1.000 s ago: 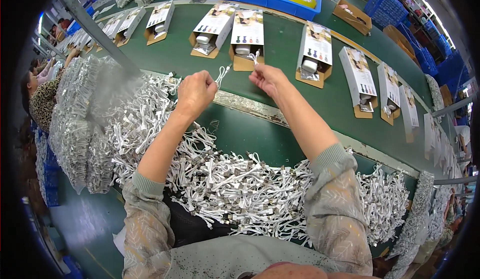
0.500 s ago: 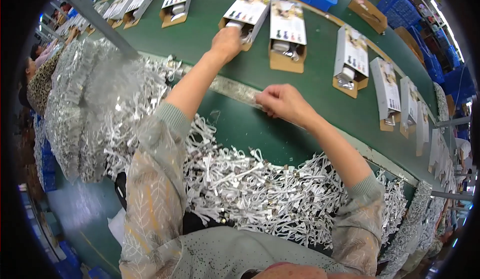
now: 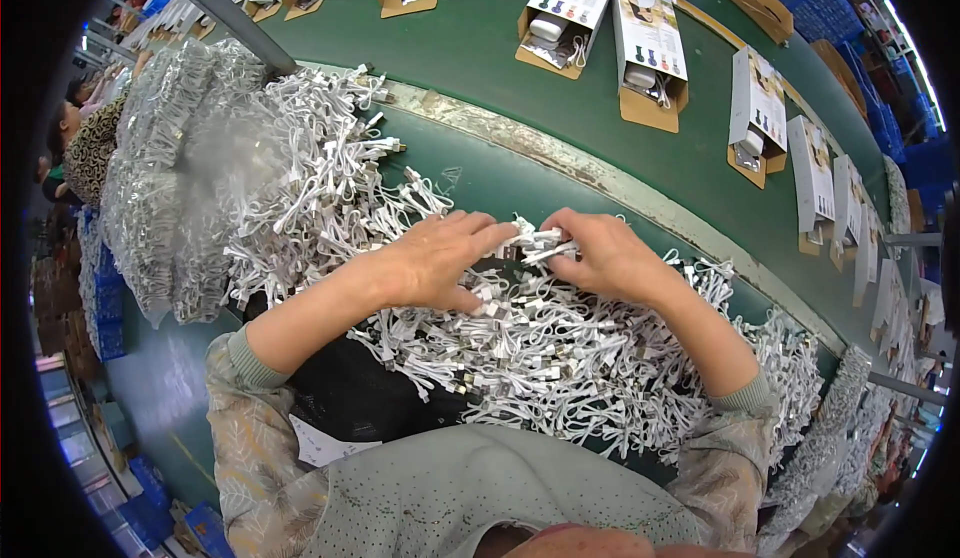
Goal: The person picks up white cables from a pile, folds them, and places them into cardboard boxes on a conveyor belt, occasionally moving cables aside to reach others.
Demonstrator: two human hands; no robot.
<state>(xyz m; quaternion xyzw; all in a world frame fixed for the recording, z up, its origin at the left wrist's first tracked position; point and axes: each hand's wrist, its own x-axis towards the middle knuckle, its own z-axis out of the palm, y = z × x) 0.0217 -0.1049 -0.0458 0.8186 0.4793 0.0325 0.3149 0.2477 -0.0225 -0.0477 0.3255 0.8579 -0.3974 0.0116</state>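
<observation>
A large heap of short white USB cables lies across the green work surface in front of me. My left hand is over the heap, palm down, its fingers and thumb apart and touching cables. Close by on its right, my right hand pinches some white cables between thumb and fingers; how many it holds is hard to make out. Beyond the rail, an open printed box on the green belt shows a white device and a cable at its open end. A similar box stands beside it.
A worn metal rail divides the work surface from the green belt. More open boxes line the belt. Clear plastic bags of cables are piled at left, beside a slanting grey post. Blue crates stand at far right.
My left hand has left a box on the belt and come back to the heap. My right hand moved from the rail to the cables and now grips some. The boxes appear farther right.
</observation>
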